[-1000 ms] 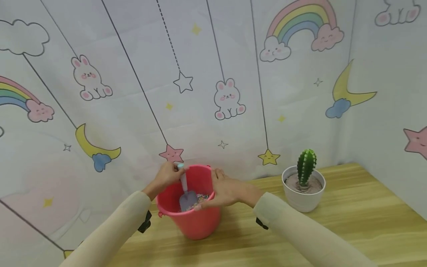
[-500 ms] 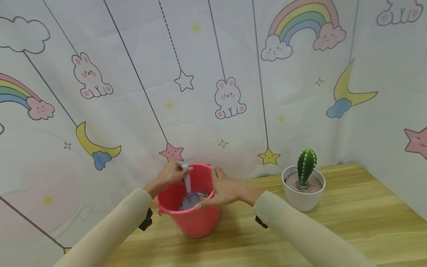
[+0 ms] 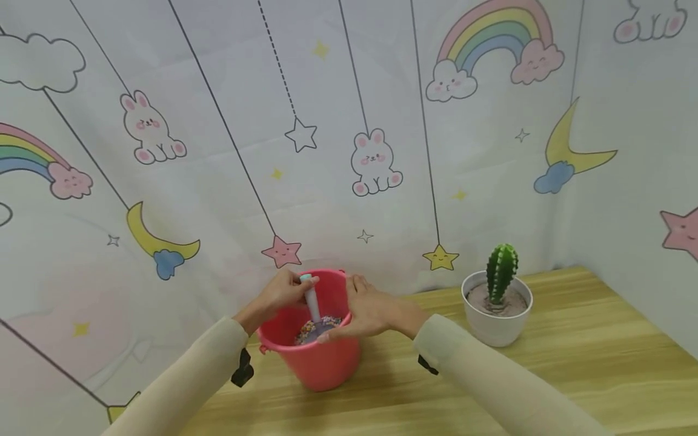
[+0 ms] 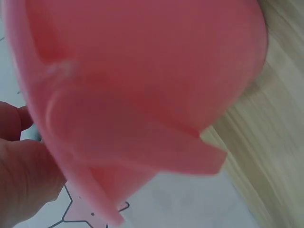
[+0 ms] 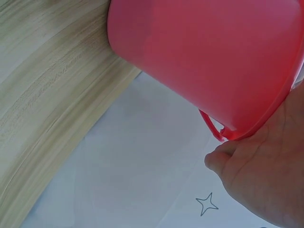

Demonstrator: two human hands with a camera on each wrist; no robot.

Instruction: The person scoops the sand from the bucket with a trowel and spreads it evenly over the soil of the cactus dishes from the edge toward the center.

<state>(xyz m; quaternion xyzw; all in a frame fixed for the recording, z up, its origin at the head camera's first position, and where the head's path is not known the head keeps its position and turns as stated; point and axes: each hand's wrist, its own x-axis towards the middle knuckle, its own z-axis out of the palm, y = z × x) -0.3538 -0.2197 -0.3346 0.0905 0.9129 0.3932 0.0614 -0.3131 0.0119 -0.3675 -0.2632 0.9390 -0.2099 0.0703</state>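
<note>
A red bucket [image 3: 327,366] stands on the table with many small multicoloured pieces [image 3: 308,329] inside. My left hand [image 3: 279,293] reaches over the rim and grips the pale handle of a small shovel [image 3: 313,306], whose handle end is light blue. The grey-violet blade is down among the pieces and partly hidden. On the bucket's right side rests my right hand [image 3: 376,312], spread over the rim, thumb along the near edge. The left wrist view is filled mostly by the bucket's outer wall [image 4: 180,57]; the right wrist view shows the right hand [image 5: 270,166] against the rim.
To the right a green cactus [image 3: 500,274] stands in a white pot [image 3: 497,327]. Behind the wooden table [image 3: 589,357] hangs a white cloth [image 3: 338,72] printed with rabbits, stars and rainbows. It comes close to the back of the bucket.
The left hand has moved slightly right and the shovel's blade has gone deeper among the pieces. More of the blade is covered now. The right hand and the bucket have stayed in place.
</note>
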